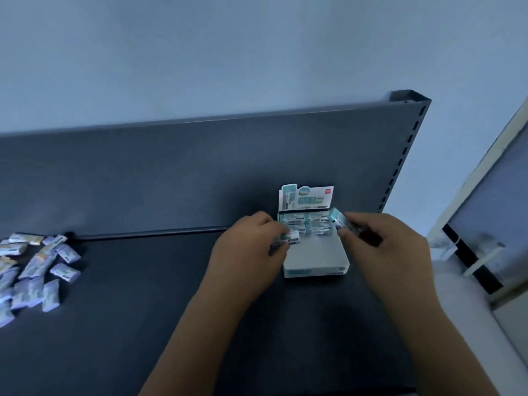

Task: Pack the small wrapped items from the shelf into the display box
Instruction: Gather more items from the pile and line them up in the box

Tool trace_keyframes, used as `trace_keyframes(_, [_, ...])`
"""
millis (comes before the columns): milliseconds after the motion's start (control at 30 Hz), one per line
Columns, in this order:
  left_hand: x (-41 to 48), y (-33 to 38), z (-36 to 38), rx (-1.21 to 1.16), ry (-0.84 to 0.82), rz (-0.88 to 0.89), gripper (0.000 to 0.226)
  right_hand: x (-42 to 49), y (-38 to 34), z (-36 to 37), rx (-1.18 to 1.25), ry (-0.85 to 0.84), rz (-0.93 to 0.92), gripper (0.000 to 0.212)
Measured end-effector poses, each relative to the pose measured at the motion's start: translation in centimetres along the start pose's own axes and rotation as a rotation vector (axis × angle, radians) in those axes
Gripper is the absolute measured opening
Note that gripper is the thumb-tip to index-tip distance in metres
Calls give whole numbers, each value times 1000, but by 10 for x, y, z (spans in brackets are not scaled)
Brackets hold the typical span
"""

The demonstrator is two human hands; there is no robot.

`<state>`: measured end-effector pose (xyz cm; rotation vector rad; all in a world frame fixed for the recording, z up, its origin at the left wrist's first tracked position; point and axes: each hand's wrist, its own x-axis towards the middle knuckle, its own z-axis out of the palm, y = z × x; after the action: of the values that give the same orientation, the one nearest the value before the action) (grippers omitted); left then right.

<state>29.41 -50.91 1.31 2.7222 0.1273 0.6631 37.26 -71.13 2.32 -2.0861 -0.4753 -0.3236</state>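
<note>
You are working on the dark shelf. The loose heap of small wrapped items lies well apart from the job, far out at nine o'clock from the display box. The box sits flat with its printed header card standing up at its twelve o'clock end. Packed pieces fill that far end, while the six o'clock half of the floor is bare.

Your left hand is at the box's nine o'clock wall, fingers curled round one wrapped piece held low over the rim. Your right hand is at two o'clock and pinches another piece, tilted above the corner.

Seat one piece at a time. Lay the left one flat against the row already in, printed face up to match, then bring the right one down level rather than on its edge. The frame is soft with blur, so I cannot tell whether the packed rows are one layer or two. Keep a finger on the wall so the light box does not slide.
</note>
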Motion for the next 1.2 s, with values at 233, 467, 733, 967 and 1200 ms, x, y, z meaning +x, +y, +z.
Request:
trace_keyframes(233, [28,17,43,126,-29,-64,20,15,35,-21,36,-99,-21,21])
trace_keyframes(467, [47,5,70,255,-89,-77,18,23,58,-22,-43,-236,-121,26])
trace_keyframes(733, [52,8,83,455,-102,-22,13,32,63,-15,-68,-269,-140,24])
trace_keyframes(967, [54,9,83,481,-51,-24,25,29,65,-6,-90,-246,-183,25])
trace_keyframes(1200, [50,15,88,491,-41,-52,21,53,71,22,-217,-236,-310,23])
